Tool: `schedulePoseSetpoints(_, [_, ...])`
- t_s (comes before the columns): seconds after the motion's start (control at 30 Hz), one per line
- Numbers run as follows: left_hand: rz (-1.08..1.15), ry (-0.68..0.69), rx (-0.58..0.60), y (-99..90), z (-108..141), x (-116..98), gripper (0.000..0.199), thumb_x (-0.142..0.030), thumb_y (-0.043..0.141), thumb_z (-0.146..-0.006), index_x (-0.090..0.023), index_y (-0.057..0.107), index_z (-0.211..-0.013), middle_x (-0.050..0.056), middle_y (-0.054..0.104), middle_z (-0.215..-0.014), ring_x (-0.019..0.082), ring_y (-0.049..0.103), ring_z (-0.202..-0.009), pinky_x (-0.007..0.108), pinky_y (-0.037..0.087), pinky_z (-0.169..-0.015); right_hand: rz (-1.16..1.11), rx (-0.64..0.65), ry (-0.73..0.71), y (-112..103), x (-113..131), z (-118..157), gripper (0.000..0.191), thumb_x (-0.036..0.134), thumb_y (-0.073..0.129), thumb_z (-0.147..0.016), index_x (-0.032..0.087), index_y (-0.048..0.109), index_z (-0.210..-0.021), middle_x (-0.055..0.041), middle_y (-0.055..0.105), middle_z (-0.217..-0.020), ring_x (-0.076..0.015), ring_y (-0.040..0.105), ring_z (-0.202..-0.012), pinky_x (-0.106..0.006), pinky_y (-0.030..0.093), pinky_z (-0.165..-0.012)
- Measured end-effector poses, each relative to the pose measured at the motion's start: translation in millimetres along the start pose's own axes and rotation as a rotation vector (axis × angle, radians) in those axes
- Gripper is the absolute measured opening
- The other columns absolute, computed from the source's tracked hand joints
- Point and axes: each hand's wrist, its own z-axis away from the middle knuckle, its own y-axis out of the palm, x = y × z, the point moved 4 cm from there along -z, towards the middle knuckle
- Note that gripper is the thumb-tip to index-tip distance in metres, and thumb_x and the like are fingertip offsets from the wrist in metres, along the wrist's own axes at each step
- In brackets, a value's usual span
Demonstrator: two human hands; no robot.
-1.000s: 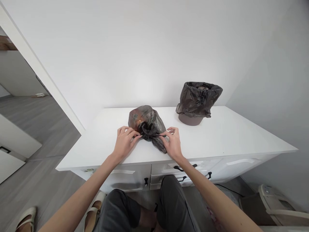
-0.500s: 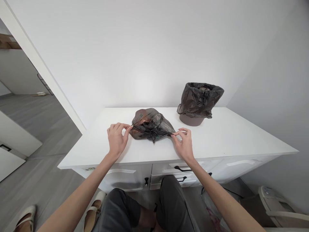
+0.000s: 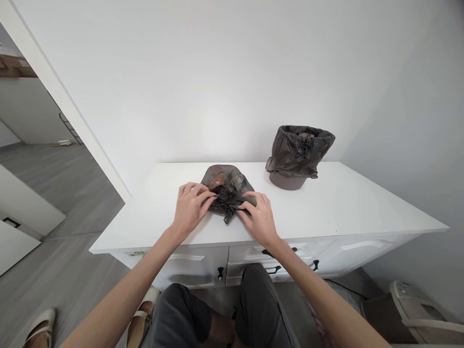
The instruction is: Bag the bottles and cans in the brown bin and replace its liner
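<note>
A dark see-through plastic garbage bag (image 3: 224, 173) lies on the white cabinet top, with reddish-brown and pale contents showing through. Its gathered, knotted middle faces me. My left hand (image 3: 191, 205) pinches the bag at the left of the knot, thumb against fingers. From the right side, my right hand (image 3: 258, 215) has its fingertips closed on the bag close to the knot. The exact folds between the fingers are partly hidden.
A brown trash can (image 3: 288, 181) lined with a dark bag stands at the back right of the white cabinet top (image 3: 355, 203). The wall rises behind. Below are drawers with black handles (image 3: 273, 269), and shoes (image 3: 137, 321) on the floor.
Both hands have come inward from the bag's outstretched ends to its knotted middle. The ends are no longer pulled apart, and the bag looks more bunched. The trash can has stayed put.
</note>
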Motion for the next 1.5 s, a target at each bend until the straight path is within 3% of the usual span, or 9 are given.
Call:
schedulePoseSetpoints(0.23, [0.534,-0.834,-0.377,-7.4,25,72,0.039,-0.058,0.063,-0.092,-0.020,0.072,-0.094,0.008,0.076,-0.103,0.025,0.067,-0.100,0.037,0.051,-0.088,-0.187,-0.146,0.162,-30,-43,34,0.011,0.031,0.066,-0.099,0.026,0.069,-0.091,-0.0111,0.066,-0.115,-0.0306,0.062,-0.113,-0.051,0.053,-0.097])
schedulePoseSetpoints(0.33, [0.651,-0.963,-0.393,-12.4,29,74,0.037,-0.055,0.067,-0.084,-0.020,0.068,-0.097,0.009,0.074,-0.107,0.025,0.067,-0.103,0.037,0.051,-0.091,-0.275,-0.102,0.256,-30,-56,47,0.010,0.034,0.067,-0.098,0.025,0.067,-0.102,-0.0105,0.066,-0.117,-0.0299,0.062,-0.116,-0.052,0.051,-0.102])
schedulePoseSetpoints(0.5, [0.539,-0.734,-0.255,-34.2,11,38,0.062,-0.038,0.078,-0.070,-0.025,0.061,-0.128,0.005,0.073,-0.110,0.025,0.068,-0.104,0.036,0.053,-0.092,-0.345,-0.028,0.334,-35,-37,41,0.060,0.033,0.076,-0.088,0.024,0.051,-0.143,-0.0127,0.063,-0.133,-0.0297,0.060,-0.122,-0.053,0.050,-0.108])
schedulePoseSetpoints(0.63, [0.429,-0.552,-0.050,-47.9,-8,6,0.034,-0.048,0.072,-0.083,-0.024,0.072,-0.107,0.003,0.076,-0.100,0.023,0.068,-0.091,0.034,0.052,-0.083,-0.344,0.111,0.102,-50,3,23,0.034,0.020,0.070,-0.089,0.027,0.065,-0.122,-0.0097,0.068,-0.126,-0.0288,0.060,-0.121,-0.049,0.051,-0.105])
schedulePoseSetpoints(0.77, [0.381,-0.478,-0.184,-66.4,-17,-4,0.032,-0.049,0.057,-0.098,-0.021,0.072,-0.101,0.004,0.076,-0.098,0.022,0.068,-0.092,0.035,0.052,-0.088,-0.241,0.341,-0.191,-61,27,32,0.027,0.004,0.062,-0.084,0.027,0.068,-0.098,-0.0075,0.071,-0.115,-0.0277,0.062,-0.112,-0.048,0.051,-0.097])
schedulePoseSetpoints(0.93, [0.105,-0.205,-0.366,-92.8,0,-27,0.033,-0.036,0.063,-0.096,-0.024,0.062,-0.127,0.012,0.066,-0.123,0.030,0.064,-0.117,0.048,0.055,-0.101,-0.172,0.551,-0.297,-67,39,59,0.055,0.011,0.068,-0.077,0.025,0.064,-0.131,-0.0126,0.067,-0.131,-0.0346,0.057,-0.127,-0.057,0.049,-0.107])
schedulePoseSetpoints(1.1, [-0.020,0.315,0.212,-66.2,26,-58,0.034,-0.018,0.047,-0.099,-0.029,0.063,-0.127,0.007,0.071,-0.120,0.025,0.069,-0.111,0.045,0.054,-0.103,-0.311,0.591,-0.320,-62,55,70,0.067,0.032,0.067,-0.095,0.022,0.044,-0.158,-0.0160,0.058,-0.151,-0.0310,0.051,-0.145,-0.053,0.043,-0.123])
schedulePoseSetpoints(1.2, [-0.105,0.267,0.392,-45.7,28,-48,0.042,-0.017,0.039,-0.102,-0.023,0.058,-0.139,0.013,0.065,-0.142,0.030,0.064,-0.126,0.048,0.051,-0.108,-0.334,0.596,-0.258,-46,51,62,0.061,0.038,0.058,-0.104,0.023,0.041,-0.161,-0.0134,0.056,-0.157,-0.0270,0.050,-0.149,-0.046,0.045,-0.124])
schedulePoseSetpoints(1.5, [-0.355,0.128,0.255,-34.4,-15,-26,0.047,-0.021,0.041,-0.101,-0.016,0.052,-0.146,0.024,0.060,-0.140,0.045,0.055,-0.130,0.066,0.040,-0.108,-0.093,0.360,0.081,-19,0,25,0.064,0.054,0.048,-0.108,0.024,0.039,-0.164,-0.0192,0.026,-0.175,-0.0409,0.025,-0.162,-0.062,0.048,-0.116])
